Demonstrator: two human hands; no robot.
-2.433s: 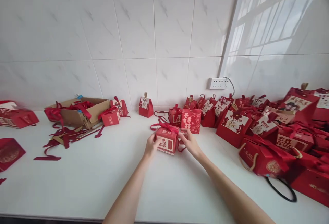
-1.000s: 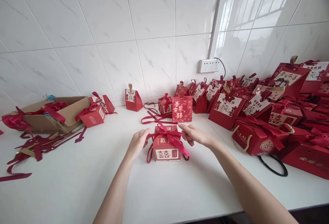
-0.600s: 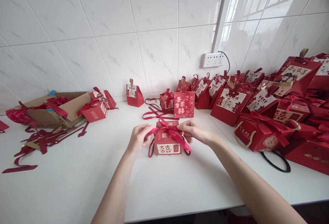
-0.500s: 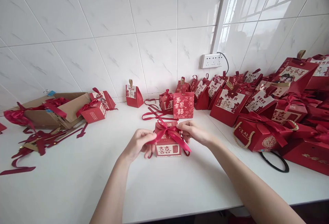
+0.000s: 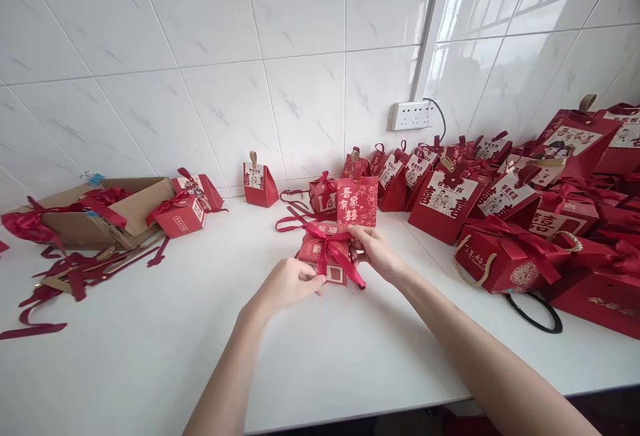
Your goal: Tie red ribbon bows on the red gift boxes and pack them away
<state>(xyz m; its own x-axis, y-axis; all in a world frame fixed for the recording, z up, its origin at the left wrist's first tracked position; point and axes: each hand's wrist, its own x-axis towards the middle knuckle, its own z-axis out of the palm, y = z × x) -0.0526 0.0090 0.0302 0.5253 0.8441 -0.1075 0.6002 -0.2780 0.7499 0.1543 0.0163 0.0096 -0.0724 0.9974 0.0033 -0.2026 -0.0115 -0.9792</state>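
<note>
In the head view, we have a small red gift box (image 5: pixel 333 272) in front of us on the white table (image 5: pixel 200 356), near the middle, with a glossy red ribbon bow (image 5: pixel 327 235) tied across its top. Our left hand (image 5: pixel 287 284) is at the box's front left, thumb and forefinger pinching the end of a ribbon tail (image 5: pixel 323 257) that hangs down the front. Our right hand (image 5: pixel 377 253) is at the box's right side, its thumb and fingertips against the bow's right loop; the box and ribbon partly hide them, so we cannot tell how firmly they close. Just behind the box stands a patterned red bag (image 5: pixel 357 203), with loose ribbon (image 5: pixel 290 224) to its left. On our left, an open cardboard box (image 5: pixel 135 219) holds red ribbons, and more straps (image 5: pixel 77 279) lie in front of it. On our right, many red boxes (image 5: pixel 445 206) crowd together below a wall socket (image 5: pixel 412 117).
</note>
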